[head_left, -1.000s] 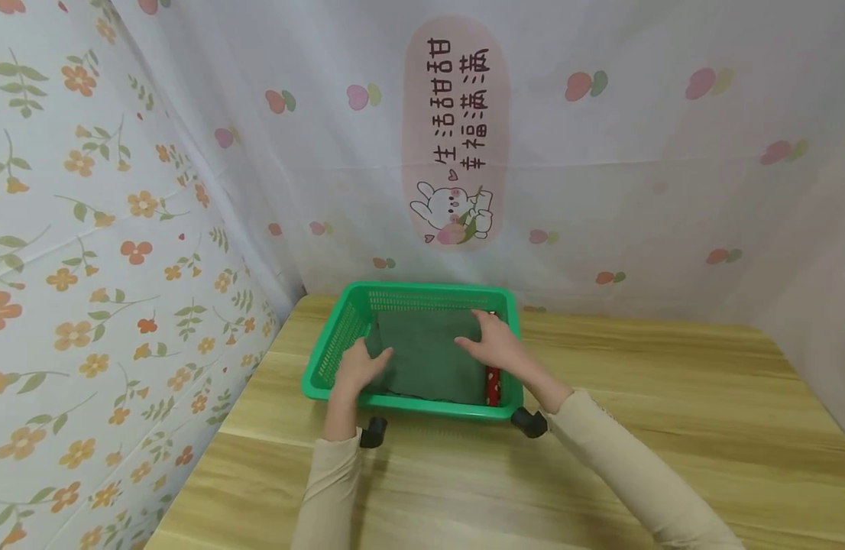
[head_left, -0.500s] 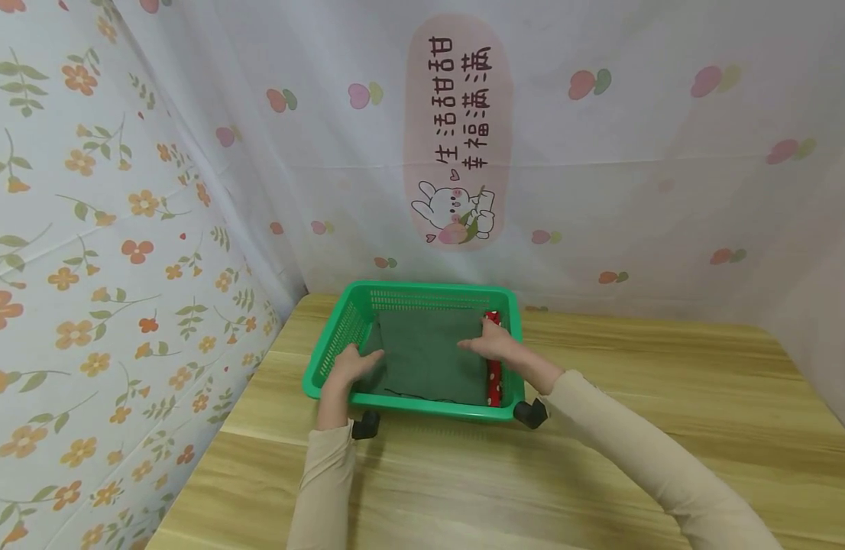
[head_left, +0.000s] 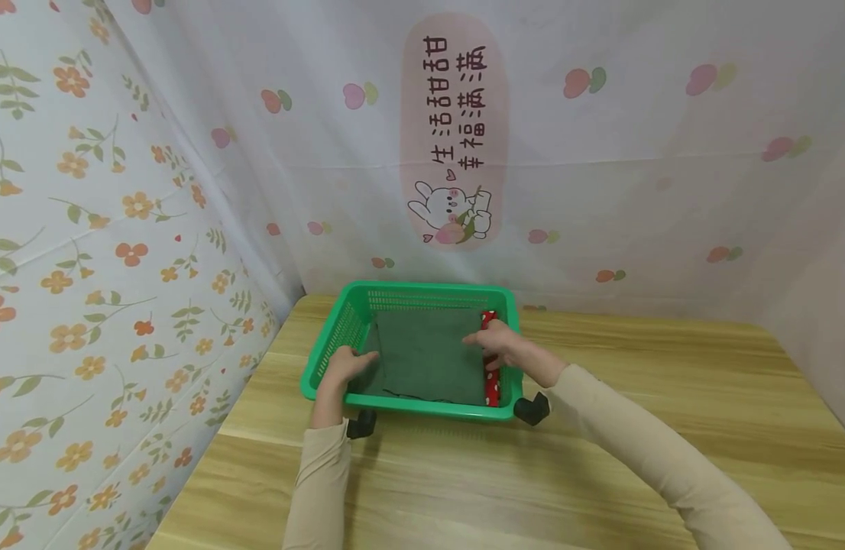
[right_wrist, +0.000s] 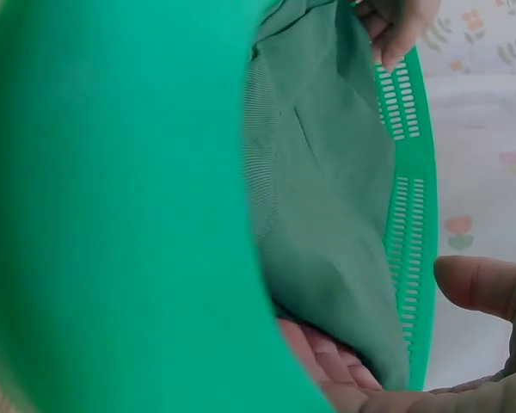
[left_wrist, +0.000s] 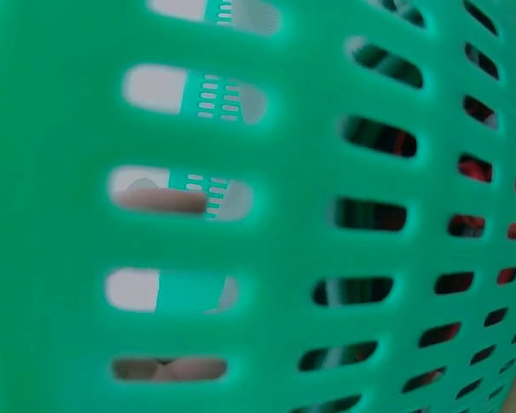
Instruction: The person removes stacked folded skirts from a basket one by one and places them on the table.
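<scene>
A folded dark green garment (head_left: pixel 429 355) lies flat inside the green plastic basket (head_left: pixel 422 408), over a red cloth with white dots (head_left: pixel 492 389) that shows along the right side. My left hand (head_left: pixel 343 368) reaches over the near left rim, thumb out over the garment's left edge, other fingers down inside. Through the basket slots in the left wrist view, a finger (left_wrist: pixel 159 200) shows. My right hand (head_left: pixel 503 345) is at the garment's right edge, above the red cloth. In the right wrist view its fingers (right_wrist: pixel 327 357) lie flat against the garment's edge, with the thumb (right_wrist: pixel 473 284) held apart.
The basket stands on a wood-grain table (head_left: pixel 601 397) near its back edge. A white printed curtain (head_left: pixel 601 191) hangs behind, and a floral curtain (head_left: pixel 106 305) runs along the left. Black wrist cameras (head_left: pixel 532 409) hang beside the basket's near rim.
My left hand has shifted left, toward the basket's left side. The right hand has moved nearer and lower at the garment's right edge, and more of the red dotted cloth shows.
</scene>
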The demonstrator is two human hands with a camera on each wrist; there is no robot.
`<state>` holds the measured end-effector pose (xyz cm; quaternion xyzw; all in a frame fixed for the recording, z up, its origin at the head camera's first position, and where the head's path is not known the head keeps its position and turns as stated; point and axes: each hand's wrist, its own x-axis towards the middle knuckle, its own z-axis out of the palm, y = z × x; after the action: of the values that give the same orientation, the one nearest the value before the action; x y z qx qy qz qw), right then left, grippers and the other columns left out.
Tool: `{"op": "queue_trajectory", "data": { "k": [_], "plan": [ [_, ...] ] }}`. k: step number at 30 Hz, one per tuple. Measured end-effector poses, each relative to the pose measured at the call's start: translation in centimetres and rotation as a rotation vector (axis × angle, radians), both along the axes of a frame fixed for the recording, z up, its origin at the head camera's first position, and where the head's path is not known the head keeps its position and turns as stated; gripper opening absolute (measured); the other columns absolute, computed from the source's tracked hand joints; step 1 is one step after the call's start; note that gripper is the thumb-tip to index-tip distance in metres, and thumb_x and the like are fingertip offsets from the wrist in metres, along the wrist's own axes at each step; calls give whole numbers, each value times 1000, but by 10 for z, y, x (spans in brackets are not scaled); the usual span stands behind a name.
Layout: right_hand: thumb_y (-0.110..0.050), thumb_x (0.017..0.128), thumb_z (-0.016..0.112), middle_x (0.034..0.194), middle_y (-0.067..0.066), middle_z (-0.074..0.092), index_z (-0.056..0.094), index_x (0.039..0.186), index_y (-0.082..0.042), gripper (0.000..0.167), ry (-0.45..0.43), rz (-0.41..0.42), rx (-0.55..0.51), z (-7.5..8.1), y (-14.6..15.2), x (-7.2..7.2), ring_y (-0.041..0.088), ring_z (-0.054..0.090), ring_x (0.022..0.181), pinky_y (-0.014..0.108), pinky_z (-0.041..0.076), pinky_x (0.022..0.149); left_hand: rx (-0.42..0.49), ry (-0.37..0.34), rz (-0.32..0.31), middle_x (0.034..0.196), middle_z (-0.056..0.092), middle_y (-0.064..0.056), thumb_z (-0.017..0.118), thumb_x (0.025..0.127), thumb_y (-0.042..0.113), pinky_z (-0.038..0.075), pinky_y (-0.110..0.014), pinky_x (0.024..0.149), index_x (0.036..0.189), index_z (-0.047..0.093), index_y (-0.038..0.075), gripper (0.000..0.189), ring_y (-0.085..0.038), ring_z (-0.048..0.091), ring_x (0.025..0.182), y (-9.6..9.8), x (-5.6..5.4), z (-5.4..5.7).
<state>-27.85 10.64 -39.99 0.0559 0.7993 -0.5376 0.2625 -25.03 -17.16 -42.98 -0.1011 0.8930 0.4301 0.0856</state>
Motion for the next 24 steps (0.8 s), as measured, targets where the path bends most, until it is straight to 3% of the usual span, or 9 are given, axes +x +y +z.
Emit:
{"op": "queue_trajectory", "data": {
  "k": [2, 5, 8, 9, 11, 14, 17, 22, 24],
  "plan": [
    [-13, 94, 53, 147, 31, 18, 3, 143, 11, 74, -19, 0, -15, 0, 0, -1, 46, 30, 130, 52, 45, 91, -22, -7, -6, 63, 29, -1, 62, 88, 21, 34, -29, 58, 62, 38, 2, 39, -17, 32, 62, 0, -1, 0],
    [-11, 94, 52, 146, 31, 19, 3, 143, 11, 73, -46, -1, -29, 0, -1, -2, 46, 31, 130, 52, 45, 91, -42, -16, -13, 66, 32, 0, 66, 85, 19, 35, -28, 59, 61, 42, 4, 37, -15, 33, 64, -1, -2, 0],
    [-9, 94, 52, 144, 32, 24, 7, 143, 11, 70, -55, 1, -21, 0, -1, -3, 47, 35, 127, 52, 46, 89, -39, -30, -15, 87, 50, -10, 67, 83, 17, 44, -33, 72, 76, 56, -6, 26, -20, 42, 79, 0, -2, 1],
    [-9, 94, 52, 142, 33, 26, 9, 142, 11, 68, -56, 5, -15, 0, -1, -3, 46, 36, 126, 52, 47, 88, -44, -30, -19, 99, 54, -16, 67, 83, 16, 46, -36, 79, 88, 61, -9, 26, -23, 47, 87, 0, -2, 1],
    [-9, 93, 53, 141, 33, 29, 12, 142, 11, 66, -54, 9, -7, 1, -1, -3, 46, 40, 124, 51, 49, 85, -45, -44, -28, 116, 54, -26, 66, 84, 15, 45, -43, 89, 103, 60, -14, 35, -32, 51, 101, 0, -2, 1],
    [-9, 93, 54, 138, 33, 32, 16, 140, 11, 64, -48, 20, 7, 1, -2, -3, 46, 43, 121, 49, 52, 80, -46, -57, -41, 131, 44, -32, 64, 86, 13, 41, -50, 96, 116, 55, -17, 44, -43, 44, 118, 1, -2, 1],
    [-9, 92, 55, 134, 32, 36, 23, 137, 11, 59, -44, 27, 24, 1, -2, -2, 45, 45, 118, 49, 53, 78, -45, -65, -42, 134, 41, -33, 62, 87, 12, 41, -51, 96, 121, 51, -17, 46, -46, 40, 122, 2, -2, 1],
    [-9, 90, 59, 108, 24, 49, 41, 108, 6, 29, -30, 35, 66, -1, -5, -2, 41, 53, 108, 46, 54, 73, -47, -53, -34, 134, 40, -34, 60, 88, 9, 42, -49, 94, 125, 46, -18, 48, -46, 41, 121, 3, -3, 0],
    [-8, 90, 60, 100, 21, 50, 44, 104, 4, 25, -21, 47, 91, -1, -5, -3, 38, 56, 103, 44, 55, 71, -45, -44, -30, 134, 41, -34, 60, 87, 8, 42, -49, 94, 124, 47, -19, 48, -45, 42, 120, 3, -4, 0]
  ]
}}
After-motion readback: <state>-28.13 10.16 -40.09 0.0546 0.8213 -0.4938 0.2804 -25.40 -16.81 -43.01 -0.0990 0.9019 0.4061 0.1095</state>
